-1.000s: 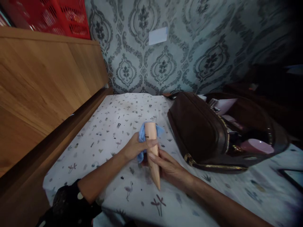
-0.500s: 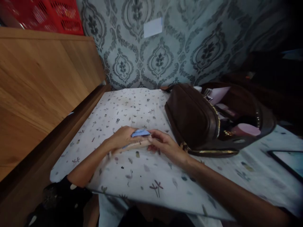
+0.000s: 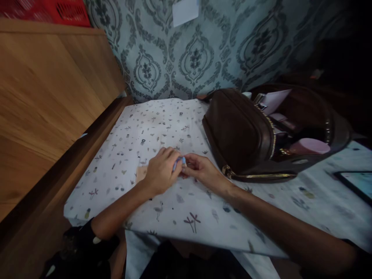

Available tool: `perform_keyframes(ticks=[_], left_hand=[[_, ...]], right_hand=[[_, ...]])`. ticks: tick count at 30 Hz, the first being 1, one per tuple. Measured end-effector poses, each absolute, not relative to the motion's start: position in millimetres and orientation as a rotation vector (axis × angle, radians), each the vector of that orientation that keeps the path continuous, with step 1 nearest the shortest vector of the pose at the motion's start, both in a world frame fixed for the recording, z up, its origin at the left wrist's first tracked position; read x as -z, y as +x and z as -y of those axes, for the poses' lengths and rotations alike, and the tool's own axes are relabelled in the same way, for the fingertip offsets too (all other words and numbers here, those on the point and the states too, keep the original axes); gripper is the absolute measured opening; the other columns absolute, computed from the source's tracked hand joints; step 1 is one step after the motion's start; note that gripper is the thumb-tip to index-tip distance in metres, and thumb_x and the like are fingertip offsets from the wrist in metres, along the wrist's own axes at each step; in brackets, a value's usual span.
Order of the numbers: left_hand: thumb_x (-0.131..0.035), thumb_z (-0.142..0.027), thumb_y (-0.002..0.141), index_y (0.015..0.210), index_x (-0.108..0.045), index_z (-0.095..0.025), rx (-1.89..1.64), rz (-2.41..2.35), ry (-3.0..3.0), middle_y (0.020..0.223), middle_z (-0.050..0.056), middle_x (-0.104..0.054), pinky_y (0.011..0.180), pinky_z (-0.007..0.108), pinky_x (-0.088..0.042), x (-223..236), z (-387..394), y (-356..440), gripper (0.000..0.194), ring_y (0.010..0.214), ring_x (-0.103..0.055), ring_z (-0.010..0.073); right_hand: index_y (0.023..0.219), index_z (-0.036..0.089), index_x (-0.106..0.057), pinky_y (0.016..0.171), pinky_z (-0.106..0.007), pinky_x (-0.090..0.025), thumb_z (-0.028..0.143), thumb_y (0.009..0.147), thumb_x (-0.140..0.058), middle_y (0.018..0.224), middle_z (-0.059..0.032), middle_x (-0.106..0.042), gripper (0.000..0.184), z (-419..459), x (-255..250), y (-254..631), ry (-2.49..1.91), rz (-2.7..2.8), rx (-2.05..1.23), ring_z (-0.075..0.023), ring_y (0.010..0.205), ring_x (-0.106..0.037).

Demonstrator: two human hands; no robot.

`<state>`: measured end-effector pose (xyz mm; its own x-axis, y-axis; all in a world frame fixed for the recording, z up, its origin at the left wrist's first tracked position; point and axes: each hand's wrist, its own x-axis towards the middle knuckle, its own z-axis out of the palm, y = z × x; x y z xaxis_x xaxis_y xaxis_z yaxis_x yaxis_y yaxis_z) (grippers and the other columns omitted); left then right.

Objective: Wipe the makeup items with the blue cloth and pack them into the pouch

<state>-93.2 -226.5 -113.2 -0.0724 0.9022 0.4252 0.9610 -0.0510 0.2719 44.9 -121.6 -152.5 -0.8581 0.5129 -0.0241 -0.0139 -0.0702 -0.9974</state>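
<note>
My left hand lies over the middle of the table, fingers curled and pressed toward my right hand. My right hand meets it from the right, thumb and fingers pinched together. A small blue piece shows between the two hands; its kind is too covered to tell. From under the far left of my left hand sticks out a flat beige piece. Whether the beige and blue parts belong together is hidden by the fingers.
An open brown leather bag with a gold zipper stands at the right, holding a pink cup-like item and other things. A dark-framed tablet or phone lies farther right. A wooden panel rises at the left, a patterned wall behind.
My left hand has turned over and slid right, now covering much of the beige and blue item. My right hand stays close by, still pinching. The view has tilted slightly down.
</note>
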Motion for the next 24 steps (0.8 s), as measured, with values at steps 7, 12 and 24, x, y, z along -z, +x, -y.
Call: perform_keyframes(ticks=[7, 12, 24], left_hand=[[-0.040, -0.024, 0.101, 0.086, -0.060, -0.019, 0.374, 2.082, -1.932, 0.086, 0.004, -0.064, 0.071, 0.034, -0.047, 127.8, 256.2, -124.4, 0.025, 0.086, -0.057, 0.0214], [-0.038, -0.025, 0.102, 0.084, -0.062, -0.020, 0.353, 2.216, -1.802, 0.086, 0.005, -0.063, 0.073, 0.034, -0.047, 136.2, 291.6, -156.2, 0.030, 0.085, -0.056, 0.0210], [-0.041, -0.024, 0.100, 0.101, -0.061, -0.020, 0.556, 2.243, -1.712, 0.092, 0.005, -0.065, 0.076, 0.035, -0.048, 117.9, 288.7, -149.4, 0.020, 0.090, -0.057, 0.0220]], right_hand=[[0.101, 0.019, -0.060, 0.061, -0.028, -0.056, 0.039, 0.072, -0.079, 0.089, -0.0043, -0.072, 0.040, 120.1, 153.7, 44.9, -0.608, 1.845, -2.021, -0.0167, 0.072, -0.071], [0.102, 0.020, -0.060, 0.059, -0.027, -0.056, 0.038, 0.074, -0.078, 0.086, -0.0037, -0.073, 0.038, 121.6, 151.8, 45.4, -0.625, 1.865, -2.028, -0.0174, 0.074, -0.072], [0.115, 0.024, -0.066, 0.084, -0.038, -0.058, 0.038, 0.070, -0.082, 0.101, -0.0041, -0.072, 0.050, 122.8, 149.1, 45.8, -0.486, 1.876, -2.042, -0.0195, 0.090, -0.069]])
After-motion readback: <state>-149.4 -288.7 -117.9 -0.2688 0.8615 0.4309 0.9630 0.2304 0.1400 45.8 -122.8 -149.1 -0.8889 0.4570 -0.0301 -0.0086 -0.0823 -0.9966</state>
